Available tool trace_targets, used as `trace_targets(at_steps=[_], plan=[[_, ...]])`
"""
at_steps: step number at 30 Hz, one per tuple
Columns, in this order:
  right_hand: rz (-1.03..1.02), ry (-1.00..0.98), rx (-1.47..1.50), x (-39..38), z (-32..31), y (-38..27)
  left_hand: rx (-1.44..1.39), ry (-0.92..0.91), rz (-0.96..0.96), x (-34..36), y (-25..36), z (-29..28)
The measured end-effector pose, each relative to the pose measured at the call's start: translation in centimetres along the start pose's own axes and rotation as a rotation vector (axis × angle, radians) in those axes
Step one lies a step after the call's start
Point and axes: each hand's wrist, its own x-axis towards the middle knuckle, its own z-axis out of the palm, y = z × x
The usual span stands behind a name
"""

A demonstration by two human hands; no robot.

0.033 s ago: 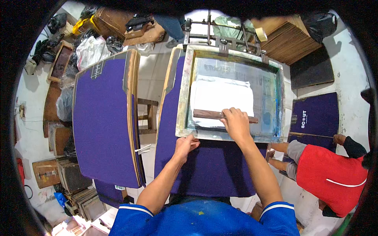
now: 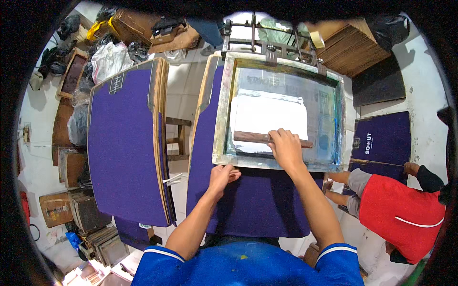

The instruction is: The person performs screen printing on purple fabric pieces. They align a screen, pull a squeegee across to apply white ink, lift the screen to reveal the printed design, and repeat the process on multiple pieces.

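My right hand [image 2: 285, 147] is closed around the wooden handle of a squeegee [image 2: 248, 137], which lies crosswise inside a screen printing frame [image 2: 276, 163]. White ink [image 2: 269, 114] covers much of the mesh beyond the squeegee. At the frame's near left corner, my left hand [image 2: 224, 177] grips the edge with curled fingers; its fingertips are partly hidden. Beneath the frame is a board covered in purple cloth [image 2: 257, 205], reaching toward my body. Metal hinge clamps [image 2: 271, 56] hold the frame's far side.
Another purple-covered board [image 2: 126, 148] stands to the left, with a wooden stool [image 2: 179, 138] between. At right, a person in a red top [image 2: 400, 209] handles purple cloth with a white print [image 2: 381, 138]. Stacked brown boards [image 2: 348, 47] sit at the back right; plastic bags [image 2: 109, 59] lie back left.
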Motion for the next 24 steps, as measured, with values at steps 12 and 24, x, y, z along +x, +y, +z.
trace_targets(at_steps=[12,24], plan=[[-0.081,-0.106,0.132,2.1,-0.6,1.3,1.293,0.393,0.577,1.7,3.0,0.7],[-0.05,-0.127,0.05,19.9,1.0,10.0,1.279,0.384,0.612,2.0,2.9,0.5]])
